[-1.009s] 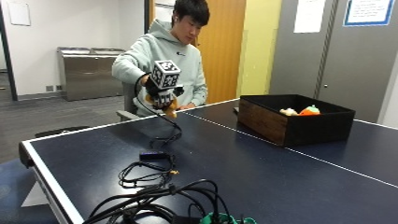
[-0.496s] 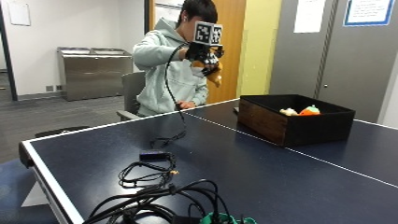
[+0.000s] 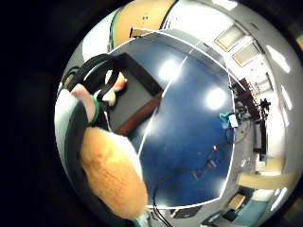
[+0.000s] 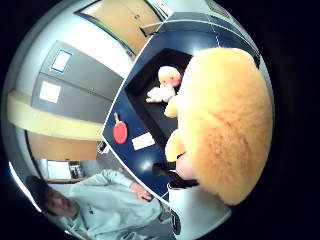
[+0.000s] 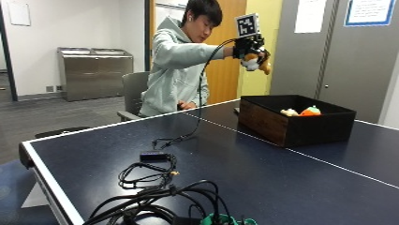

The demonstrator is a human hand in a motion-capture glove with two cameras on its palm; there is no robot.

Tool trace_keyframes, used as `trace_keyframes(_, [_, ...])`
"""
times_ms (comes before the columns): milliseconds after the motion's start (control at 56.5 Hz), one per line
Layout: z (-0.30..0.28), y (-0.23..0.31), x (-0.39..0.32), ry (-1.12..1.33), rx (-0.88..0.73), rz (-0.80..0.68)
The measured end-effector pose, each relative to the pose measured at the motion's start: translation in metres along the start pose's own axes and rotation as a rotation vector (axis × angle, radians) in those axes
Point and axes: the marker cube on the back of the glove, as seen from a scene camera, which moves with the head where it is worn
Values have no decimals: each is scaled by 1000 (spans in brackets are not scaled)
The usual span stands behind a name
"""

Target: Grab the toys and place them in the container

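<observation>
The box (image 5: 293, 124) holds a pale toy (image 5: 289, 112) and an orange one (image 5: 310, 111). Above it, the hand (image 5: 250, 47) grips a plush (image 5: 257, 61). Only the thumb-side view shows a paddle (image 4: 120, 131) beside the box.

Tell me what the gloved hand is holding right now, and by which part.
The gloved right hand grips an orange and white plush toy, raised above the black container. Which part of the toy it grips cannot be told.
</observation>
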Motion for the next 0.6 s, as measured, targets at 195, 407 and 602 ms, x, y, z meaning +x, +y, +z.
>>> trace_keyframes(195, [22,-42,8,-59,-21,-14])
trace_keyframes(407, [59,-48,-17,47,-265,-19])
trace_keyframes(602, [56,-13,-32,-121,-143,-69])
